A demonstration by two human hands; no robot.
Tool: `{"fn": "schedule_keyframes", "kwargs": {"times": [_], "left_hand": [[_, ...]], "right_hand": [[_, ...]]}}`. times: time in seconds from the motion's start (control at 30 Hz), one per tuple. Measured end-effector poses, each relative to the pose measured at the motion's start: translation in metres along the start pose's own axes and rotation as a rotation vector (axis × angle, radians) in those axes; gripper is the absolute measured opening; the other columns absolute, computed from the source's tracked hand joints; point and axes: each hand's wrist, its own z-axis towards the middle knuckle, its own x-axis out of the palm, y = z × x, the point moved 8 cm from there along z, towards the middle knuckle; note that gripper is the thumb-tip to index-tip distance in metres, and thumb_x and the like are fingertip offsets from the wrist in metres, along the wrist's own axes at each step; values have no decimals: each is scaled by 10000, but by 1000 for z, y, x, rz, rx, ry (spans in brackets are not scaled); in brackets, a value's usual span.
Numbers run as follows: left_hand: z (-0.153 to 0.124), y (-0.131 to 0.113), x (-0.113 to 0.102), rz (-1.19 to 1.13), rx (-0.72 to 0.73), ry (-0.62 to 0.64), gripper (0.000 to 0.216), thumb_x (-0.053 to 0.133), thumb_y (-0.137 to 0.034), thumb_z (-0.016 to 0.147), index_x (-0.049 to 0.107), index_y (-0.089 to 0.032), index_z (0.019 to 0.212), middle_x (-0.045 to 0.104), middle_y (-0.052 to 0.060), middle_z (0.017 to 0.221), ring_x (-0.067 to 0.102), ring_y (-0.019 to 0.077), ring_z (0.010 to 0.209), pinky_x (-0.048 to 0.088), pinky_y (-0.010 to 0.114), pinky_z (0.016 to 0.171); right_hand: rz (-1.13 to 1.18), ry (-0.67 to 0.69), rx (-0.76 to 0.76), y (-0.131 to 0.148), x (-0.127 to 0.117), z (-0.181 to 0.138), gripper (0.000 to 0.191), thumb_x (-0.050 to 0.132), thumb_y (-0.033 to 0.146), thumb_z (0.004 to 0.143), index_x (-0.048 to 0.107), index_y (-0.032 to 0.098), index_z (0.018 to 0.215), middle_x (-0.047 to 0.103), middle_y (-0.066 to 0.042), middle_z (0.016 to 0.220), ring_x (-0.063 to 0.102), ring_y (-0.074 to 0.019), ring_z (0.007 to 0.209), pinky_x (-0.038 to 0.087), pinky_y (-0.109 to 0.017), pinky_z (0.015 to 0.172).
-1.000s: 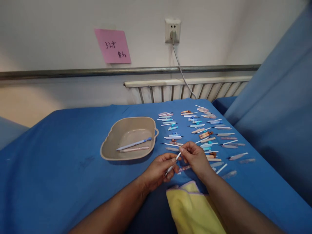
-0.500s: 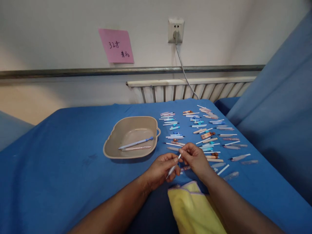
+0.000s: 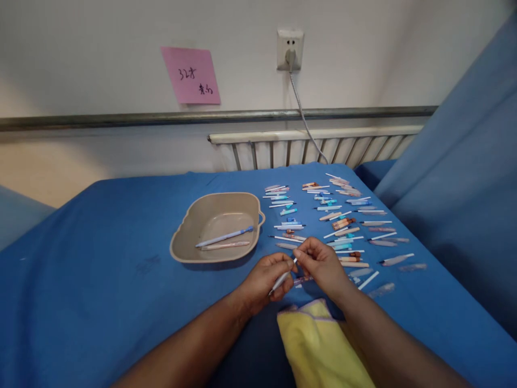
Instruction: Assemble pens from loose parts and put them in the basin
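My left hand (image 3: 268, 277) is closed around a pale, pointed pen barrel (image 3: 278, 282), its tip angled down to the left. A white refill (image 3: 295, 261) sticks out of the barrel's upper end, and the fingertips of my right hand (image 3: 321, 265) pinch it. Part of both pieces is hidden by the fingers. Beyond and to the right of my hands, rows of pen parts, among them white refills (image 3: 368, 281), pale barrels (image 3: 396, 260) and orange pieces (image 3: 349, 259), lie on the blue cloth. A pinkish pen part (image 3: 302, 280) lies just under my right hand.
A beige basin (image 3: 174, 253) stands to the left, holding a blue-capped pen (image 3: 224, 236) and a pinkish pen (image 3: 225, 246). A yellow cloth (image 3: 319, 345) lies in front, between my forearms. Behind are a wall, a radiator (image 3: 278, 137) and a plugged-in cable (image 3: 302, 108); a blue curtain (image 3: 456, 134) hangs at right.
Less of the white refill shows between my hands now, as it has gone further into the barrel. The barrel has shifted slightly down and left; my right hand stays close by.
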Motion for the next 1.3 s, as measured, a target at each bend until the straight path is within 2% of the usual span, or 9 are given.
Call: {"fn": "schedule_keyframes", "kwargs": {"times": [0.27,0.47,0.6,0.7,0.8,0.9,1.0,1.17,1.3], "left_hand": [[-1,-2,-1,-16,25,-26,133,582,-303,734,545,-177,712,483,-67,369,268,37,234,106,192,304],[0,-10,-8,-44,90,-62,134,574,-293,753,537,-172,708,456,-75,386,238,28,261,126,178,312],[1,-14,-12,-74,128,-64,147,575,-301,766,539,-166,719,459,-75,412,246,23,278,156,164,322],[2,-13,-13,-79,134,-65,147,573,-299,772,541,-165,720,461,-74,415,244,23,279,154,161,320],[2,-12,-13,-94,136,-73,145,573,-293,775,539,-163,718,463,-73,415,239,21,278,149,158,317],[2,-13,-13,-107,138,-74,138,572,-286,776,539,-162,724,456,-75,408,236,23,279,151,155,316],[2,-13,-14,-109,143,-77,129,563,-274,780,539,-160,724,456,-74,406,235,24,281,154,152,313],[2,-14,-14,-120,153,-84,120,553,-264,786,542,-159,728,458,-72,407,241,25,282,162,146,311],[1,-15,-14,-124,152,-78,111,552,-251,788,544,-158,728,457,-72,405,246,26,284,160,143,310]], "right_hand": [[-9,18,-10,4,2,-1,307,671,458,701,519,197,647,502,67,468,390,-73,360,307,-200,371],[-104,-56,-63,12,-26,7,236,631,419,748,572,191,754,561,29,598,445,-96,448,343,-217,425],[-368,58,-137,18,-33,6,124,605,306,772,588,201,709,560,28,598,482,-124,534,360,-234,500],[-651,199,-179,20,-26,-1,75,585,228,781,612,214,713,609,17,630,527,-145,587,364,-250,546],[-836,286,-225,25,-18,-9,22,624,205,759,633,219,773,649,-4,715,563,-167,660,379,-265,598],[-929,341,-261,32,-12,-15,128,663,209,742,638,215,867,666,-26,834,579,-192,799,396,-284,703],[-1015,403,-228,31,-7,-19,172,654,234,759,632,197,926,654,-46,903,563,-204,883,393,-288,755],[-1146,428,-178,24,-3,-21,207,680,202,721,626,182,920,622,-57,913,536,-215,898,373,-295,759],[-1122,444,-230,27,5,-24,180,673,211,735,610,188,902,599,-46,921,525,-200,901,365,-281,758]]}}
